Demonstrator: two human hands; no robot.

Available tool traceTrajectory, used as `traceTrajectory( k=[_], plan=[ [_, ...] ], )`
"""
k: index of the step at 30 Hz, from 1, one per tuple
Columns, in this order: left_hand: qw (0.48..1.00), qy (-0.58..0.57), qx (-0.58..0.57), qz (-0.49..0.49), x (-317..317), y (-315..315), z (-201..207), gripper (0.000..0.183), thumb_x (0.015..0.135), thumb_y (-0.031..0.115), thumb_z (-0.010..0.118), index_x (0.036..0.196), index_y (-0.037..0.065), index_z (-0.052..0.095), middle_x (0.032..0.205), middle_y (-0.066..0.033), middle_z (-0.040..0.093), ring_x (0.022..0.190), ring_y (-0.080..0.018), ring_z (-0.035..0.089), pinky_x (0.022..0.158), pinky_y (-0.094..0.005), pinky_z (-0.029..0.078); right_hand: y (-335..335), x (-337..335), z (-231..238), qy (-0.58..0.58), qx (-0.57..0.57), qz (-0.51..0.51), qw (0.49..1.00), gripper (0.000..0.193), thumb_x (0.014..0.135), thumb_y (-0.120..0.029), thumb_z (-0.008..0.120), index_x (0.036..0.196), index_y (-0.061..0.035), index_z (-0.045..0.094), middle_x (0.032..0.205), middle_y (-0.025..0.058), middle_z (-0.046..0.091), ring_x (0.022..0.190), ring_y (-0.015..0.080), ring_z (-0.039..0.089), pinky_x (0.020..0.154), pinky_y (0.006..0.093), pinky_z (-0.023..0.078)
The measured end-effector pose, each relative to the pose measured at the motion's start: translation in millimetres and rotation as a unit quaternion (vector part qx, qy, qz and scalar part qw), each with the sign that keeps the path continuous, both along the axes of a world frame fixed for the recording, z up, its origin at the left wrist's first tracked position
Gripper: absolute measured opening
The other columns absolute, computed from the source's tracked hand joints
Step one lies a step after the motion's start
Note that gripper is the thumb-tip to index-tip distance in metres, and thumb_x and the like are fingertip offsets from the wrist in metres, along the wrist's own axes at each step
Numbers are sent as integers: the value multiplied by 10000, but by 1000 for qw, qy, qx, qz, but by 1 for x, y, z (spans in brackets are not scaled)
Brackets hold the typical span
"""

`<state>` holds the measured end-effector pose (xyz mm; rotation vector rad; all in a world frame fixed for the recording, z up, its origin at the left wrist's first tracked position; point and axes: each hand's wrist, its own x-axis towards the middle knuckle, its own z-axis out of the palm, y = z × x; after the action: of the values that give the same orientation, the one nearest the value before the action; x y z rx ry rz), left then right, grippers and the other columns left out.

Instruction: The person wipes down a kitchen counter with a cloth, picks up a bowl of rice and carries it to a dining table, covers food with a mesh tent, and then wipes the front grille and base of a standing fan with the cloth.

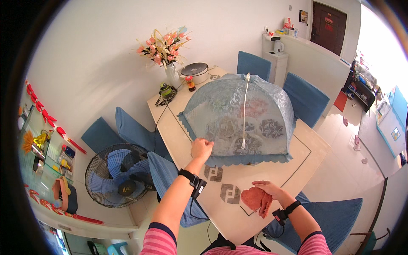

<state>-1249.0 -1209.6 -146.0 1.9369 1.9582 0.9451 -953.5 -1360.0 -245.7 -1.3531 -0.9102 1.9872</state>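
A blue mesh food cover point(244, 114) with a lacy frilled hem stands domed over several dishes, which show only dimly through the net. My left hand point(202, 148) is closed at its near left corner, with the hem between my curled fingers; the fingertips are partly hidden. Close to the near right edge of the table, my right hand point(268, 189) holds a folded reddish cloth point(255, 200) against the tabletop. Its fingers reach along the far edge of the cloth, and the thumb is out of sight. A white pull cord point(245, 110) hangs from the cover's top.
Behind the cover on the table point(308, 146) are a lidded pot point(196, 73), a jar point(190, 83), a vase of flowers point(171, 74) and a green headlamp-like item point(166, 91). Blue-covered chairs point(305, 98) surround it. A fan point(121, 175) stands left, near a glass shelf.
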Motion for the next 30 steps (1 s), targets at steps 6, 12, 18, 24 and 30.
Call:
traceTrajectory(
  k=[6, 12, 18, 24, 30],
  plan=[
    [984, 93, -134, 78, 11, -27, -64, 223, 793, 325, 680, 877, 120, 705, 1165, -65, 567, 1168, -289, 463, 931, -442, 419, -29, 30, 5, -1, -10, -35, 999, 292, 950, -149, 533, 1185, 13, 596, 1123, 133, 622, 953, 197, 613, 839, 312, 527],
    [966, 81, -186, 162, 6, -43, -102, 184, 861, 281, 600, 953, 141, 676, 1204, -67, 524, 1185, -302, 427, 939, -459, 412, -42, 44, 15, 22, 3, -72, 997, 296, 945, -159, 542, 1186, 6, 595, 1080, 120, 637, 947, 201, 617, 849, 313, 514],
    [991, -72, -7, 108, 1, -86, -116, 400, 757, 166, 648, 1128, 57, 544, 1169, -174, 530, 1136, -352, 455, 980, -434, 374, -43, 39, -11, 43, 52, -169, 983, 303, 945, -206, 556, 1158, 5, 601, 1057, 104, 637, 936, 176, 611, 819, 296, 499],
    [981, -185, 55, -16, 36, -184, -56, 398, 766, 43, 616, 1147, 8, 503, 1163, -182, 526, 1143, -352, 471, 1011, -410, 360, -31, 35, -48, -338, 323, -110, 877, 403, 884, -244, 591, 1223, -32, 545, 1231, 121, 556, 1105, 270, 533, 919, 361, 446],
    [982, -179, 16, -64, -3, -252, -26, 390, 819, 87, 621, 1189, 39, 508, 1197, -122, 553, 1102, -277, 542, 921, -394, 435, -74, -47, -66, -575, 367, 128, 720, 504, 853, -273, 554, 1307, -63, 498, 1423, 80, 407, 1319, 338, 317, 1050, 489, 300]
  ],
)
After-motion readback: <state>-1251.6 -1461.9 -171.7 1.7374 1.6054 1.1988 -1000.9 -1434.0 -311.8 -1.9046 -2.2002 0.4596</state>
